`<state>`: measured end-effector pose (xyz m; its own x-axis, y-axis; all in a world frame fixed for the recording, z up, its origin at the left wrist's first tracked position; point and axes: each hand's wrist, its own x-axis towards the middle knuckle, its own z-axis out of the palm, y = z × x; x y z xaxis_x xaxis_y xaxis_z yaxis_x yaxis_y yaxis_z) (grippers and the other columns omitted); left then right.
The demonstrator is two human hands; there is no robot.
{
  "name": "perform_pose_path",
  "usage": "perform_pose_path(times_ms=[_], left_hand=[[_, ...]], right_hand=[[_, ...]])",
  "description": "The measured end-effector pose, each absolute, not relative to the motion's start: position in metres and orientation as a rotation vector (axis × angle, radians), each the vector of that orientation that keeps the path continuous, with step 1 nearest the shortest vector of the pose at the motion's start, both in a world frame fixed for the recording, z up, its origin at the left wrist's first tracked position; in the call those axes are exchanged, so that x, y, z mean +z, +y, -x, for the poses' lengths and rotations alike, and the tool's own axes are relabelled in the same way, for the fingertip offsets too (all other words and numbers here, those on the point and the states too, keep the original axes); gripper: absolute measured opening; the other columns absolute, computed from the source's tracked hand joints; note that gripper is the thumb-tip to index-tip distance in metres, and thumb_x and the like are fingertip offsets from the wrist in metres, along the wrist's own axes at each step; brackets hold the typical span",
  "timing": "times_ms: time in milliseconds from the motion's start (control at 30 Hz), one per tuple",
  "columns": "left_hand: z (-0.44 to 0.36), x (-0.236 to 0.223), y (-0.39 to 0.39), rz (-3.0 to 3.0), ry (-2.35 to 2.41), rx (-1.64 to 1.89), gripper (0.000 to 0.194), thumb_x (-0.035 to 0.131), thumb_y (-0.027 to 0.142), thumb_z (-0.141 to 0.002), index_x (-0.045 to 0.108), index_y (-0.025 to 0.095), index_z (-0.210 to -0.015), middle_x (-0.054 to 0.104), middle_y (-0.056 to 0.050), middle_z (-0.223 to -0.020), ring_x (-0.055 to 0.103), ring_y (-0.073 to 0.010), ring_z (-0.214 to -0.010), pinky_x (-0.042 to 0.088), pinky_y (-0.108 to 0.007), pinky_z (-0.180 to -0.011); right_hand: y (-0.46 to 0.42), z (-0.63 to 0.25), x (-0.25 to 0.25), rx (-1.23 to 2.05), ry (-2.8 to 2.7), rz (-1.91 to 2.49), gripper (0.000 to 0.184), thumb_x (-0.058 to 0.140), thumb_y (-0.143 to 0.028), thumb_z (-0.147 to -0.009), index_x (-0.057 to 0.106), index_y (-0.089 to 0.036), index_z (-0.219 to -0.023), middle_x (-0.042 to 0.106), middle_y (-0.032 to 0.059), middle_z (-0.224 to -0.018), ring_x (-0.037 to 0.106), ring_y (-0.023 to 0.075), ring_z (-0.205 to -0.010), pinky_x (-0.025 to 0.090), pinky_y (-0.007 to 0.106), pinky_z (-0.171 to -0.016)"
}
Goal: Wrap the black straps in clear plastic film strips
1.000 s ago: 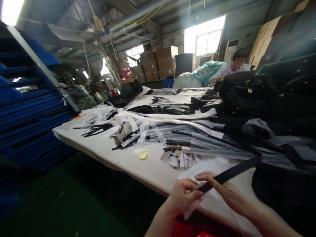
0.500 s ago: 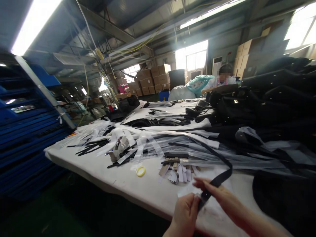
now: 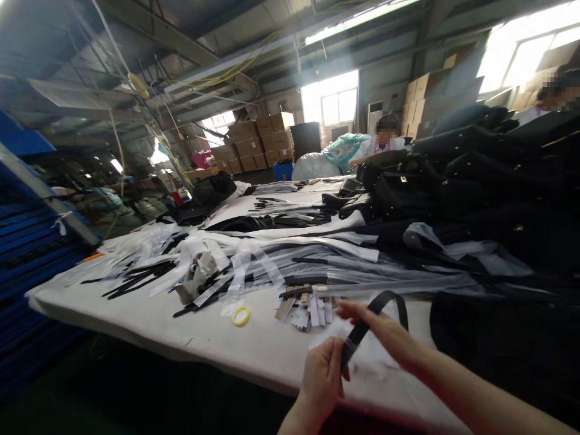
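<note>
A narrow black strap (image 3: 384, 300) bends in a loop above the white-covered table (image 3: 267, 353). My left hand (image 3: 319, 371) is closed on its lower end, the fingertips pinched around it. Further up, my right hand (image 3: 385, 332) has its fingers reaching leftward across the strap, which runs through that hand; its thumb is hidden. Beneath my hands lies a thin whitish sheet (image 3: 324, 334). Just beyond them is a small heap of pale card pieces (image 3: 312, 311). A yellow tape ring (image 3: 241, 316) rests to the left.
A tape dispenser (image 3: 193, 284) stands among black strips (image 3: 140, 278) and clear plastic. Black bags (image 3: 453, 163) are piled at the right. Two people are beyond the table, one (image 3: 385, 142) at the back, one at far right. Blue racking (image 3: 31, 248) stands left.
The view has turned to the right, bringing a second person into sight. The strap's upper part now arches in a tighter loop behind my right hand. Both hands stay on the strap.
</note>
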<state>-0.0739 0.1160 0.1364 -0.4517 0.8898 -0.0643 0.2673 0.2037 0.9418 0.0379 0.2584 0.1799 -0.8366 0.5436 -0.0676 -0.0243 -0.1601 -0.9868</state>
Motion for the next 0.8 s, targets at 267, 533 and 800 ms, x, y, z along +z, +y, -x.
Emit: perform_pose_path(times_ms=[267, 533, 800], left_hand=[[0.076, 0.136, 0.121, -1.112, 1.884, 1.238, 0.064, 0.027, 0.077, -0.089, 0.043, 0.021, -0.062, 0.044, 0.003, -0.046, 0.041, -0.0095, -0.039, 0.028, -0.023, -0.041], [0.069, 0.17, 0.144, -1.104, 1.777, 1.416, 0.06, 0.032, 0.071, -0.092, 0.046, 0.02, -0.065, 0.043, 0.006, -0.044, 0.038, -0.0068, -0.036, 0.027, -0.019, -0.038], [0.066, 0.168, 0.153, -0.96, 1.535, 1.385, 0.06, 0.051, 0.073, -0.082, 0.056, 0.016, -0.097, 0.054, 0.004, -0.054, 0.048, -0.0102, -0.04, 0.039, -0.021, -0.039]], right_hand=[[0.284, -0.043, 0.195, 2.016, -1.486, 0.61, 0.054, 0.059, -0.066, -0.085, 0.074, -0.022, -0.112, 0.071, 0.0114, -0.115, 0.063, 0.0286, -0.112, 0.041, 0.047, -0.105], [0.266, -0.035, 0.207, 1.975, -1.934, 0.501, 0.063, 0.052, -0.073, -0.084, 0.075, -0.022, -0.111, 0.071, 0.0108, -0.115, 0.061, 0.0326, -0.116, 0.038, 0.051, -0.109], [0.274, -0.05, 0.209, 1.647, -2.233, 0.297, 0.047, 0.051, -0.059, -0.092, 0.074, -0.022, -0.112, 0.07, 0.0104, -0.114, 0.065, 0.0272, -0.102, 0.053, 0.042, -0.091]])
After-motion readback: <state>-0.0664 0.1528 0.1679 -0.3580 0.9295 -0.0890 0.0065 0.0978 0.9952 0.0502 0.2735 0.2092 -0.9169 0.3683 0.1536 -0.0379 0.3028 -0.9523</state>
